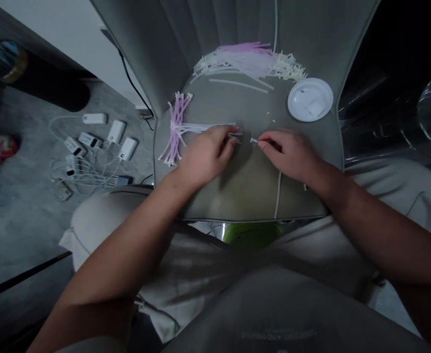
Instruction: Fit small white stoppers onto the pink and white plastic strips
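My left hand (pixel 208 149) is closed in a pinch over the seat, with pale stem ends showing at its fingertips. Thin white stems (pixel 197 127) run from behind that hand to a fan of pink-purple sticks (pixel 178 115) with whitish tips. Across a small gap, my right hand (pixel 292 152) pinches a small white piece (pixel 254 140) between thumb and forefinger. Below the right hand, a single white stick (pixel 278 196) reaches the seat's front edge. Whether the left fingers hold one stem or more, I cannot tell.
On the grey chair seat (pixel 219 201), a pile of white and pink sticks (pixel 245 61) lies along the back. Right of it stands a white dish (pixel 310 100) holding something whitish. Several white devices with cables (pixel 116 131) lie on the left floor, near a black cylinder (pixel 54 83).
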Demonstrator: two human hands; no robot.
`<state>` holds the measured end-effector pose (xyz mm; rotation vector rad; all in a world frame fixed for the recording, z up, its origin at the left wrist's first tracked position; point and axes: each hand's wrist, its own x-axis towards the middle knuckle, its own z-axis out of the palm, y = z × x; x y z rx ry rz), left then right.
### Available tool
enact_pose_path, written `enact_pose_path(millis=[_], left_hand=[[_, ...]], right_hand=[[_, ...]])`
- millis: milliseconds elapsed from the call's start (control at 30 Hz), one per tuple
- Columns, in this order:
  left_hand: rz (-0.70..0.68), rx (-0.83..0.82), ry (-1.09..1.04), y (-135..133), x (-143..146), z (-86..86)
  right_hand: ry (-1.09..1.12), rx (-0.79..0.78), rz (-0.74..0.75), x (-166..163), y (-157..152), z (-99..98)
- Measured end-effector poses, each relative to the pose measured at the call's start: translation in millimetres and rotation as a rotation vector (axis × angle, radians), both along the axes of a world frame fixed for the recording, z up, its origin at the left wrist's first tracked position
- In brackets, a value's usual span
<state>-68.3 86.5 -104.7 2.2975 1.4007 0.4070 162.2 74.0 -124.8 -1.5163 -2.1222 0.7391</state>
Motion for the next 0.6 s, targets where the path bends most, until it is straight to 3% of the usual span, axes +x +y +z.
enact_pose_path(millis=[67,167,267,400,600], left_hand=[[0.091,-0.078,-0.181,0,2,-1.5],[0.146,-0.379,-0.456,-7,16,-3.1],[0.068,-0.661,-0.638,-29,39,1.8],[0.136,-0.912,-0.938,-62,57,11.1],[0.173,-0.939,-1.094,-75,49,13.0]], right_hand=[[-0.031,0.140,-0.024,1,0,1.0],[-0.028,0.352,0.000,-2,-8,5.3],[-0.036,0.518,0.172,-13,-26,9.8],[-0.187,0.579,0.337,-26,-44,8.5],[-0.240,0.601,0.318,-20,-32,10.8]])
